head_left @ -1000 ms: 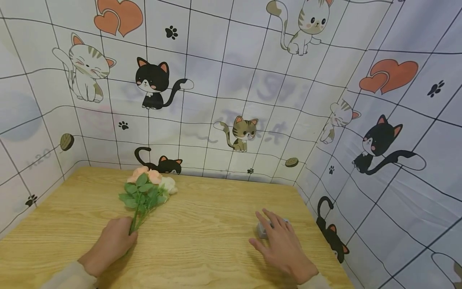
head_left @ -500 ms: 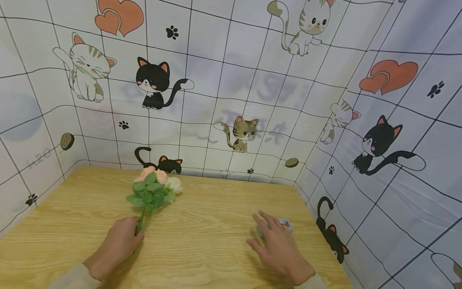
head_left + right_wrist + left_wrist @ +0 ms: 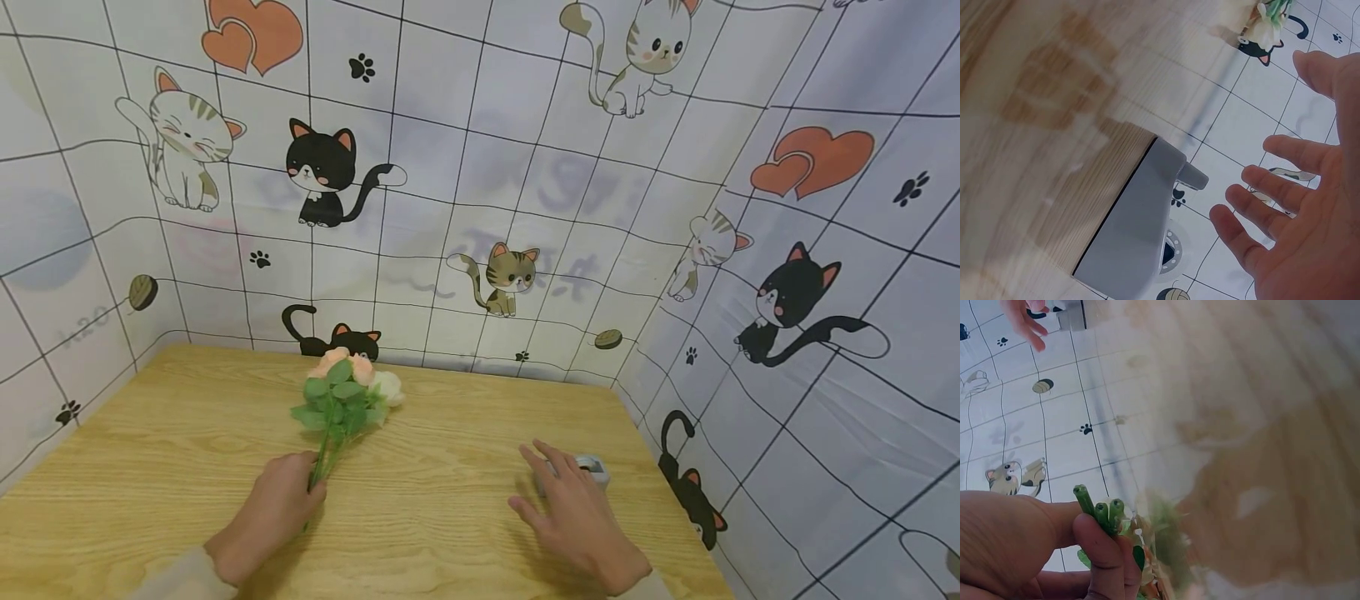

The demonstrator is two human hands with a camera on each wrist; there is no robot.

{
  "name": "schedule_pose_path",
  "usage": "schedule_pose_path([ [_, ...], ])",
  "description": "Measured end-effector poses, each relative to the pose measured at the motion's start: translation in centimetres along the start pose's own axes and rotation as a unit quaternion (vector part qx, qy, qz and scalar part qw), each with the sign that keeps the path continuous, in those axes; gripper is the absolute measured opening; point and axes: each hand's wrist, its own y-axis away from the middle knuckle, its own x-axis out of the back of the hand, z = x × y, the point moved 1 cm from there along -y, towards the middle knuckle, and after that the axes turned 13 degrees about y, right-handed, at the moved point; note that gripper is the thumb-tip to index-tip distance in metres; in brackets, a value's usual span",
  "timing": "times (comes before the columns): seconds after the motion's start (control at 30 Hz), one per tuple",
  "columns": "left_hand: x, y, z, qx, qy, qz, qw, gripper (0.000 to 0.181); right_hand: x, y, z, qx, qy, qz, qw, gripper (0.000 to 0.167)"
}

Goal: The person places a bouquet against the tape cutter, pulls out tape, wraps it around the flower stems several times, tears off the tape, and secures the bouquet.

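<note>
My left hand [image 3: 273,512] grips a small bunch of artificial flowers [image 3: 341,408] by the green stems. Peach and white blooms point toward the back of the table. In the left wrist view the cut stem ends [image 3: 1102,515] stick out between thumb and fingers. On the right, my right hand [image 3: 573,517] has its fingers spread and holds nothing. It hovers by a grey tape dispenser [image 3: 597,472], partly covering it in the head view. The right wrist view shows the dispenser [image 3: 1132,225] standing on the table, a gap between it and the fingers.
The wood-grain table [image 3: 435,467] reflects light in both wrist views. A white cloth [image 3: 465,167] printed with cats, hearts and grid lines hangs behind the table and along both sides.
My left hand has carried the flowers to the right across the table. My right hand has shifted slightly left, so more of the tape dispenser shows.
</note>
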Motion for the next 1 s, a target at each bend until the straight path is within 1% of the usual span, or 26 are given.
schedule_pose_path([
  [0.17, -0.9, 0.0, 0.6, -0.007, 0.000, 0.000, 1.0000, 0.006, -0.2, 0.0, -0.2, 0.002, -0.008, 0.002, 1.0000, 0.074],
  [0.47, -2.5, -0.1, 2.1, 0.006, 0.039, -0.014, 0.9991, 0.006, -0.1, -0.1, -0.9, 0.015, -0.024, 0.024, 0.9993, 0.072],
  [0.6, -3.4, -0.2, 2.7, 0.008, 0.044, -0.015, 0.9989, 0.006, -0.2, -0.2, -1.3, 0.020, -0.027, 0.026, 0.9991, 0.071],
  [0.8, -4.7, -0.3, 3.6, -0.016, 0.037, -0.008, 0.9991, 0.012, -0.1, -0.4, -1.6, 0.017, -0.046, 0.006, 0.9988, 0.071],
  [0.83, -4.9, -0.4, 3.7, -0.019, 0.042, -0.009, 0.9989, 0.012, -0.1, -0.4, -1.7, 0.016, -0.048, 0.003, 0.9987, 0.071],
  [0.87, -5.4, -0.5, 3.4, -0.033, 0.035, -0.002, 0.9988, 0.013, -0.1, -0.4, -1.7, 0.014, -0.050, -0.001, 0.9987, 0.071],
  [0.9, -5.6, -0.5, 3.4, -0.039, 0.036, -0.001, 0.9986, 0.013, -0.2, -0.4, -1.7, 0.013, -0.050, -0.004, 0.9987, 0.071],
  [1.0, -6.4, -0.7, 3.7, -0.047, 0.035, 0.001, 0.9983, 0.011, -0.3, -0.5, -1.9, 0.015, -0.051, -0.006, 0.9986, 0.071],
])
